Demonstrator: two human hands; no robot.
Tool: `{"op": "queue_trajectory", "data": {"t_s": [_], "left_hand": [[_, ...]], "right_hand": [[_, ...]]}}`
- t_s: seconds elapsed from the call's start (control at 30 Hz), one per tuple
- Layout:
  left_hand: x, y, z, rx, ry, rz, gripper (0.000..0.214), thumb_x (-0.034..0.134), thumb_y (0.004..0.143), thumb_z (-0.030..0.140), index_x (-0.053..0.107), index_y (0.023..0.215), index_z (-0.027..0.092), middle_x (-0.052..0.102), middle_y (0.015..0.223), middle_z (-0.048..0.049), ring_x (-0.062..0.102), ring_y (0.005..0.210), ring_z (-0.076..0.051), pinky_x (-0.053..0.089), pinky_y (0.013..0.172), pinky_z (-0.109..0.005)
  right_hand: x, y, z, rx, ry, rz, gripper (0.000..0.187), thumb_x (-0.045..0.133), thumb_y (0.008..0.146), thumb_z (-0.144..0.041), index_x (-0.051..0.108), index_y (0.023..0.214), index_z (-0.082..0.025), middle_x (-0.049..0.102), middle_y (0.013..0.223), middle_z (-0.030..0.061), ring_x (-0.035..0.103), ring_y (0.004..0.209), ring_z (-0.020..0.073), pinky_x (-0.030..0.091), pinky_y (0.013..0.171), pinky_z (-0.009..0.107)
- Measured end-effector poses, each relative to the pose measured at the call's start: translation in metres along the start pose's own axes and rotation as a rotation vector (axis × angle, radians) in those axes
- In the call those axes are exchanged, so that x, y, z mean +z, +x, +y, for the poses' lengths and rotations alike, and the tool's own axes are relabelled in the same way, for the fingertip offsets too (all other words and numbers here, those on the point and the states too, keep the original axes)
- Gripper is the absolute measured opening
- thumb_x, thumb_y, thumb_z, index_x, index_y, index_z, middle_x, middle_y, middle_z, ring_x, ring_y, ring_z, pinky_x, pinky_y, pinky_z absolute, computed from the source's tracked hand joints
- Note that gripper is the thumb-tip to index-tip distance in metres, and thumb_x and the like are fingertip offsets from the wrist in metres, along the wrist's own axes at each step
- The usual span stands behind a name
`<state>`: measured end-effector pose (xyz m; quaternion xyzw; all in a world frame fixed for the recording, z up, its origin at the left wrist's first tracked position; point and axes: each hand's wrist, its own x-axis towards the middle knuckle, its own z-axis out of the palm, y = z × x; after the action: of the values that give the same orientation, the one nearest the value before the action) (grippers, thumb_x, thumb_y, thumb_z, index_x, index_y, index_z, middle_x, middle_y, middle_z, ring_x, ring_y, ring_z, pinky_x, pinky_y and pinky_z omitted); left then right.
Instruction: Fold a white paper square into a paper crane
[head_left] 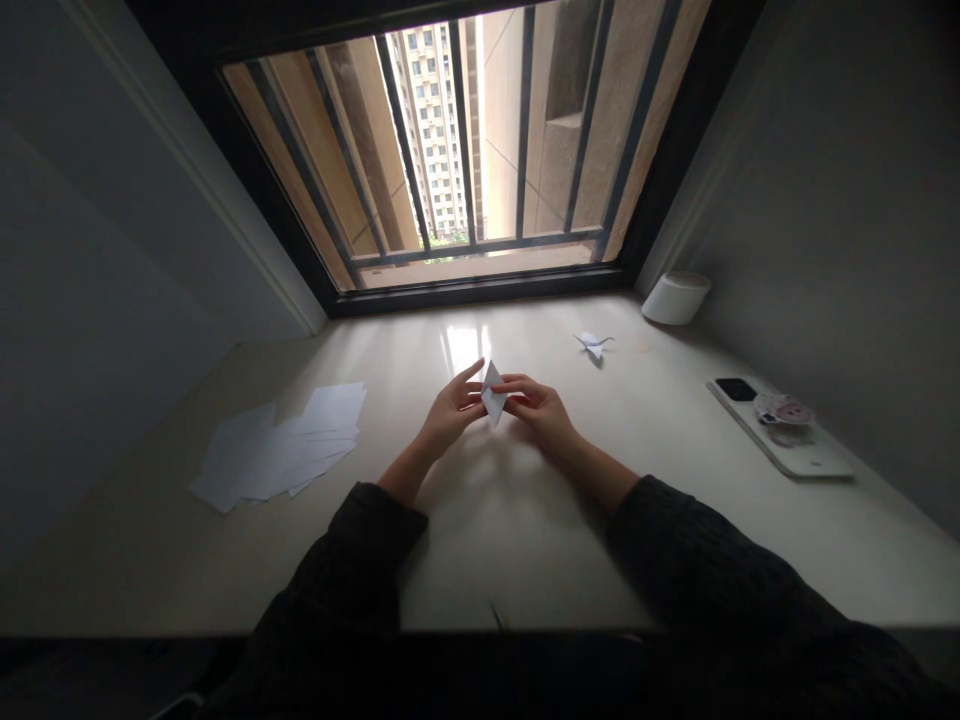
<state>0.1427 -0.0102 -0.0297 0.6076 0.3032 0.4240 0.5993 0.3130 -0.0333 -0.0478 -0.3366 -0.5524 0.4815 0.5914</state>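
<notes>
A small piece of white paper folded into a diamond shape (493, 394) stands upright between my two hands, above the middle of the tabletop. My left hand (451, 408) pinches its left edge between thumb and fingers, with the index finger stretched out past it. From the other side, my right hand (537, 405) grips the paper, fingertips on its face and right edge. A finished paper crane (593, 345) rests on the surface beyond my right hand. To the left lies a spread of white paper sheets (281, 445), partly overlapping.
The pale tabletop (510, 560) runs up to a barred window (480, 150). In the far right corner a white cylindrical container (676, 298) sits by the wall. A phone (780, 430) with a round grip on its back lies at the right.
</notes>
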Motion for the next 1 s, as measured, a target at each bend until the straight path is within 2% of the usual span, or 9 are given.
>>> {"op": "queue_trajectory", "data": {"t_s": [0.07,0.13,0.33,0.5,0.77,1.0], "left_hand": [[-0.001,0.0,-0.003,-0.032,-0.026,-0.027,0.06,0.075,0.071,0.027,0.055,0.127,0.019,0.065,0.113,-0.0119,0.063,0.1,-0.025,0.05,0.083,-0.035],[-0.001,0.0,-0.004,-0.054,-0.039,-0.029,0.053,0.075,0.07,0.028,0.061,0.12,0.017,0.065,0.114,-0.0119,0.062,0.102,-0.026,0.048,0.086,-0.036],[0.003,-0.003,0.002,-0.125,-0.106,0.022,0.07,0.076,0.069,0.033,0.051,0.132,0.017,0.07,0.103,-0.0118,0.066,0.091,-0.023,0.05,0.083,-0.038],[0.005,-0.002,0.006,-0.137,-0.106,0.064,0.066,0.077,0.066,0.035,0.057,0.125,0.013,0.071,0.1,-0.0135,0.067,0.087,-0.024,0.051,0.081,-0.039],[0.006,-0.002,0.004,-0.116,-0.08,0.067,0.061,0.075,0.068,0.031,0.058,0.124,0.014,0.071,0.103,-0.0123,0.067,0.09,-0.024,0.052,0.082,-0.039],[0.004,-0.002,0.003,-0.11,-0.045,0.052,0.057,0.073,0.07,0.03,0.059,0.123,0.014,0.07,0.105,-0.0111,0.067,0.094,-0.026,0.052,0.086,-0.042]], "right_hand": [[0.0,0.0,0.001,0.034,0.02,0.02,0.026,0.075,0.068,-0.039,0.074,0.091,-0.027,0.061,0.112,0.0046,0.061,0.1,0.0226,0.05,0.086,0.038],[0.0,0.0,0.002,0.061,0.032,0.048,0.027,0.076,0.066,-0.039,0.074,0.09,-0.027,0.062,0.111,0.0039,0.061,0.097,0.0217,0.05,0.085,0.037],[-0.001,0.001,0.001,0.054,-0.026,0.081,0.019,0.075,0.067,-0.038,0.072,0.081,-0.025,0.061,0.109,0.004,0.059,0.099,0.0221,0.051,0.081,0.035],[0.001,0.0,0.001,0.038,0.007,0.009,0.019,0.071,0.071,-0.036,0.073,0.087,-0.027,0.058,0.117,0.0042,0.058,0.103,0.0228,0.05,0.084,0.036],[0.003,0.0,-0.004,0.122,0.026,-0.034,0.021,0.067,0.07,-0.03,0.074,0.09,-0.028,0.058,0.116,0.0041,0.058,0.102,0.0225,0.049,0.086,0.036],[0.003,0.002,0.002,0.045,-0.05,-0.09,0.025,0.058,0.075,-0.025,0.073,0.094,-0.03,0.057,0.113,0.0036,0.057,0.101,0.0215,0.049,0.083,0.035]]}}
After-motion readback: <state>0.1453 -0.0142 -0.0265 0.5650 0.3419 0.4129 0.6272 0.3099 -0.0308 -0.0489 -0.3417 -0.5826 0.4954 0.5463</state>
